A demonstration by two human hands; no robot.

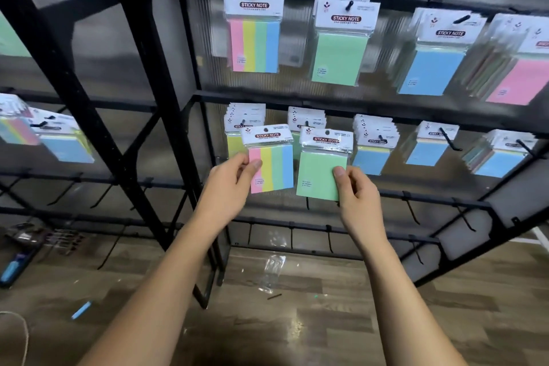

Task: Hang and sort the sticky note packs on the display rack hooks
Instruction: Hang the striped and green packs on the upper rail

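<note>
A: We hold two packs in front of the middle row of the display rack [326,97]. Our left hand [230,187] pinches the four-colour striped pack [271,163] by its lower left corner, thumb on the pink stripe. Our right hand [358,192] pinches the plain green pack [322,174] at its lower right corner.

B: Both grips are low, so the header cards can tip. We judge it best to steady each pack, line the punched hole up with the hook's tip, then slide it back.

A: Sorting matters too. The striped top-row pack [254,38] hangs far up on the left, with the green top-row pack [338,55] just right of it. Our two packs match those colours, left and right.

B: Directly behind ours, the middle-row stacks [246,116] are partly hidden, so we cannot tell their colours for sure. That is worth checking before we push anything on.

A: Further right hang blue packs [430,68] and a pink pack [517,80]. Empty lower hooks [411,211] stick out beneath our hands and could snag a sleeve or wrapper.

B: On the wooden floor [326,321] nearer us lies a clear plastic wrapper [271,273]; we should not step on it.
</note>
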